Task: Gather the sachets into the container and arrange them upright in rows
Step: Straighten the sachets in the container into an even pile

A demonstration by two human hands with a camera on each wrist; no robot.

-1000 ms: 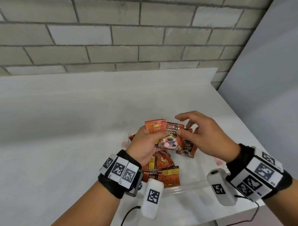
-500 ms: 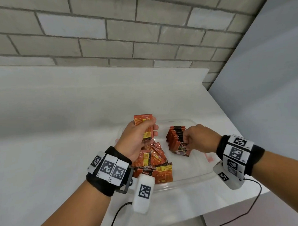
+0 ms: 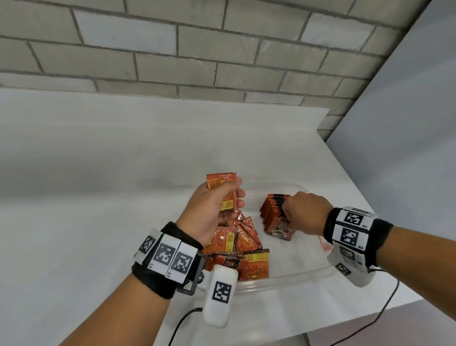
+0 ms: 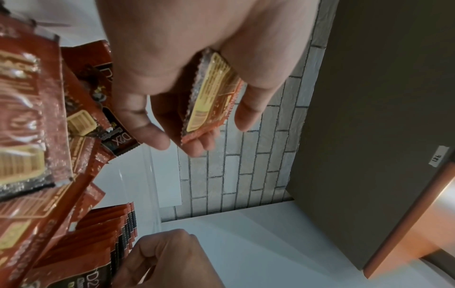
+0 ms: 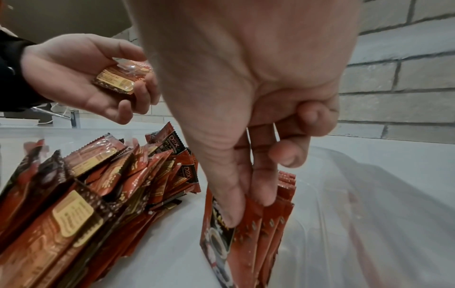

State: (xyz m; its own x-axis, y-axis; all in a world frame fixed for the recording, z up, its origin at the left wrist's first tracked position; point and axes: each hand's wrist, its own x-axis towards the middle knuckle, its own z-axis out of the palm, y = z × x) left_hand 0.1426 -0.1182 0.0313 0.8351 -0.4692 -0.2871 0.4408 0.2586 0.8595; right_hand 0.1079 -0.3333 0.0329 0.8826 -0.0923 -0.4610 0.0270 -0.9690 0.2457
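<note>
A clear plastic container [image 3: 299,275] sits on the white table and holds orange-red coffee sachets. A loose pile of sachets [image 3: 238,248] [image 5: 81,194] lies in its left half. On the right, a row of upright sachets [image 3: 274,210] [image 5: 273,224] stands. My left hand [image 3: 218,204] [image 4: 197,109] grips a small stack of sachets [image 3: 224,192] [image 4: 211,97] above the pile. My right hand [image 3: 299,214] [image 5: 246,194] pinches the front sachet [image 5: 219,226] of the row between thumb and fingers, with its other fingers curled.
The white table [image 3: 92,205] spreads left and behind the container; its right edge [image 3: 375,213] runs close beside the container. A grey brick wall [image 3: 190,56] stands at the back. Cables [image 3: 379,320] hang off the table's front edge.
One second ago both hands held sachets together over the pile. My right hand has since carried one sachet right and down onto the front of the upright row. My left hand kept its stack.
</note>
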